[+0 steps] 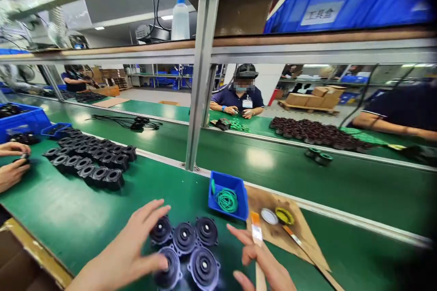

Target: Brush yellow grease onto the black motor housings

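Several black round plastic parts point(184, 237) with ringed tops and small light centres lie grouped on the green work surface. My left hand point(126, 248) is open, fingers spread around the left side of the group. Its thumb overlaps the front left part; whether it touches, I cannot tell. At the right of the group, my right hand point(262, 259) holds a flat paintbrush point(256, 233) by its wooden handle, orange bristles pointing up. Its index finger stretches toward the parts. A blue bin point(213, 207) with green rubber rings point(226, 200) stands just beyond.
Stained cardboard point(307, 243) at right carries an open yellow-rimmed tin point(284, 216), a white lid point(269, 216) and a second brush point(292, 235). Black housings point(99, 157) stand in rows at left, beside another person's hands point(13, 163). A metal post point(198, 100) rises behind.
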Available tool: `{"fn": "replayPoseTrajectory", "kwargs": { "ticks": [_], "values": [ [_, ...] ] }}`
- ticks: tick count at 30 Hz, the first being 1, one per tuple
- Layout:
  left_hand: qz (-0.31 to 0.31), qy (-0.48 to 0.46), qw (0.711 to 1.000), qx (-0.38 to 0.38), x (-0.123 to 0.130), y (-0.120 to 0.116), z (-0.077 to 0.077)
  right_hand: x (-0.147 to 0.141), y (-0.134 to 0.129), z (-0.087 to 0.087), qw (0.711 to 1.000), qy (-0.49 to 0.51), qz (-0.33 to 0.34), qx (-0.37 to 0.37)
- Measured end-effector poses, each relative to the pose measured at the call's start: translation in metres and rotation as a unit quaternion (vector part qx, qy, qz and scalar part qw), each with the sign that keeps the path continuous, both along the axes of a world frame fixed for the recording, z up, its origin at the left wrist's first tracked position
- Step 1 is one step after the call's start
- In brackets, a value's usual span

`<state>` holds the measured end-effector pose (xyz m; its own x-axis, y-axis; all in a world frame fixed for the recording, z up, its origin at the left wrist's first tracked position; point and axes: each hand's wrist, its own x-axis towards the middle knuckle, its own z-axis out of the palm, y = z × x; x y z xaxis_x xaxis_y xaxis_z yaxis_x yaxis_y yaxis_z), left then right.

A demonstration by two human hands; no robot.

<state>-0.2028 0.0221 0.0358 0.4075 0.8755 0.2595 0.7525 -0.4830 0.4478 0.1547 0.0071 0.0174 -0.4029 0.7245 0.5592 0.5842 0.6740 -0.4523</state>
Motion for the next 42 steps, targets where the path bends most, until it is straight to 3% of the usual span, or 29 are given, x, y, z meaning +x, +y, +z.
{"fn": "replayPoseTrajectory", "kwargs": {
  "ticks": [2,6,9,13,16,22,26,29,32,36,39,42],
  "values": [
    [-0.046,0.053,0.997,0.01,0.034,-0.018,-0.014,-0.002,-0.008,0.007,1.0,0.012,0.003,-0.002],
    [0.036,0.089,0.991,0.089,0.084,-0.031,-0.048,0.003,-0.022,0.004,0.999,-0.019,0.037,-0.026],
    [0.075,0.112,0.985,0.11,0.095,-0.027,-0.058,0.009,-0.026,-0.006,0.997,-0.037,0.053,-0.052],
    [0.061,0.132,0.982,0.118,0.088,-0.017,-0.046,0.002,-0.014,-0.018,0.996,-0.025,0.056,-0.066],
    [0.004,0.164,0.982,0.096,0.079,-0.002,-0.03,-0.013,0.004,-0.017,0.995,-0.029,0.078,-0.058],
    [-0.104,0.195,0.973,0.06,0.057,0.038,-0.002,-0.029,0.041,0.009,0.986,-0.121,0.114,-0.008],
    [-0.125,0.188,0.972,0.072,0.056,0.032,0.008,-0.034,0.055,0.017,0.982,-0.156,0.107,-0.024],
    [-0.094,0.165,0.975,0.117,0.069,0.007,0.007,-0.03,0.05,0.012,0.982,-0.166,0.09,-0.028],
    [-0.051,0.159,0.972,0.166,0.089,-0.017,-0.005,-0.016,0.031,0.01,0.982,-0.171,0.078,-0.031],
    [-0.028,0.158,0.963,0.217,0.106,-0.026,-0.021,0.011,0.012,0.026,0.978,-0.171,0.105,-0.06],
    [-0.003,0.143,0.957,0.252,0.106,-0.022,-0.023,0.022,0.029,0.042,0.975,-0.194,0.052,-0.091],
    [0.033,0.148,0.944,0.293,0.109,-0.026,-0.02,0.02,0.071,0.051,0.963,-0.252,-0.022,-0.096]
  ]
}}
